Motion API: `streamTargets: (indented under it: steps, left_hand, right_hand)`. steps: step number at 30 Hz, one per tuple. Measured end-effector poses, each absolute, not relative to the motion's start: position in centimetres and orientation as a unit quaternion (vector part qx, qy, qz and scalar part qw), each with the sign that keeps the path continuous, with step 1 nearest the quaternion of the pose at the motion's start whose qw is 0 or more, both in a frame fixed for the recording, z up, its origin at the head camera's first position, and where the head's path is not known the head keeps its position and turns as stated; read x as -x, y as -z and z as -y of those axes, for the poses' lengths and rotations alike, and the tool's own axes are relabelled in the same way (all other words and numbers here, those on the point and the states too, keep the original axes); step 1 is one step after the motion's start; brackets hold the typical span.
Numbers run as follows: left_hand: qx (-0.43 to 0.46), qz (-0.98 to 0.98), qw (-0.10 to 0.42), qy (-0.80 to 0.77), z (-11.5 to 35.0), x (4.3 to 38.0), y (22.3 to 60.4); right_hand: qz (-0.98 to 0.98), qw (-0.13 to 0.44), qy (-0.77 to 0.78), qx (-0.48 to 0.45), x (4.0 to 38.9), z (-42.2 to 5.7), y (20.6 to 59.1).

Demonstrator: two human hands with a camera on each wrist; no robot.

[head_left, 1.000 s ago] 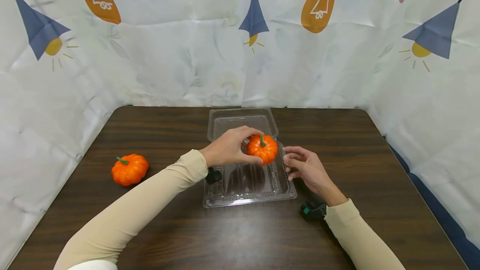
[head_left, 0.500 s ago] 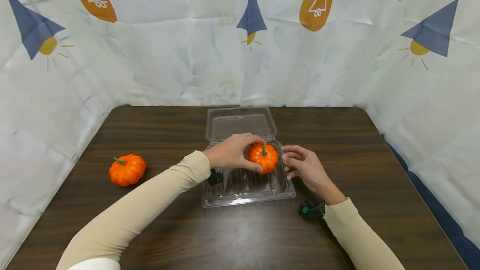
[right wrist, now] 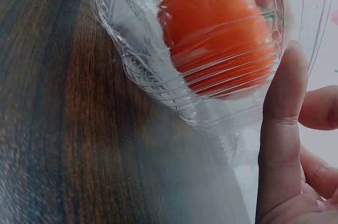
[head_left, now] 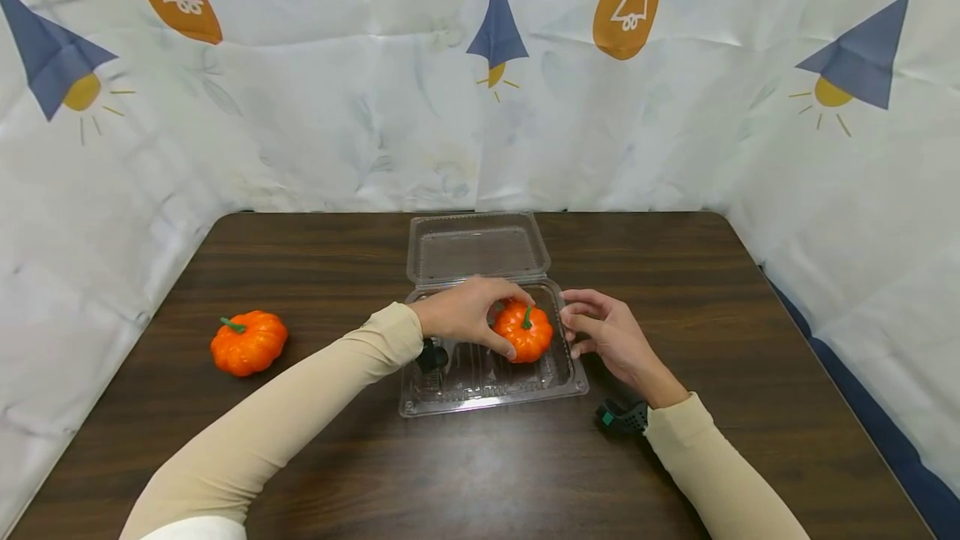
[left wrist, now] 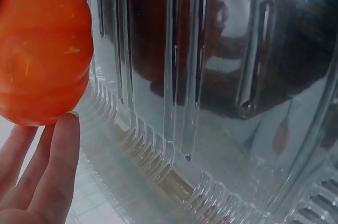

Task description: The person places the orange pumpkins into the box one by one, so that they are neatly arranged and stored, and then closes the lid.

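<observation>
My left hand (head_left: 471, 312) grips a small orange pumpkin (head_left: 523, 333) with a green stem, thumb on the near side and fingers on the far side. It holds the pumpkin low within the right part of a clear plastic clamshell container (head_left: 491, 401). In the left wrist view, fingertips (left wrist: 66, 129) press against the pumpkin's ribbed side. My right hand (head_left: 611, 342) pinches the container's right rim between thumb and fingers. Through the clear wall, the right wrist view shows the pumpkin (right wrist: 216, 39) close to the right thumb (right wrist: 285, 102).
A second orange pumpkin (head_left: 249, 343) lies on the dark wooden table (head_left: 480, 473) at the left, beyond the left sleeve (head_left: 300, 407). The container's lid (head_left: 480, 248) is folded back toward the far table edge. A patterned white curtain (head_left: 360, 123) surrounds the table.
My left hand has lowered the pumpkin and brought it slightly nearer within the container. The right hand has kept its place at the rim. The view has shifted slightly.
</observation>
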State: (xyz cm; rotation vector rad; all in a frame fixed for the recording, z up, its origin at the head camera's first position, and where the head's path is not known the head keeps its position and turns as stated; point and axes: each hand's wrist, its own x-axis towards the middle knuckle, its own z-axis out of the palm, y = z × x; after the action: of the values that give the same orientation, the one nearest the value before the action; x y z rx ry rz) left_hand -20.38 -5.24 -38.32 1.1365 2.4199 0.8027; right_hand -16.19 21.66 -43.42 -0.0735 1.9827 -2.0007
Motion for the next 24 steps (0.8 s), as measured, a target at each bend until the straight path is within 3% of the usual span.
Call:
streamTargets:
  steps: [24]
  left_hand:
    - [-0.405,-0.842,0.193,-0.298,5.13,20.44,39.03]
  right_hand:
    - [-0.690,0.156,0.706,0.029,16.02,-21.66,43.44]
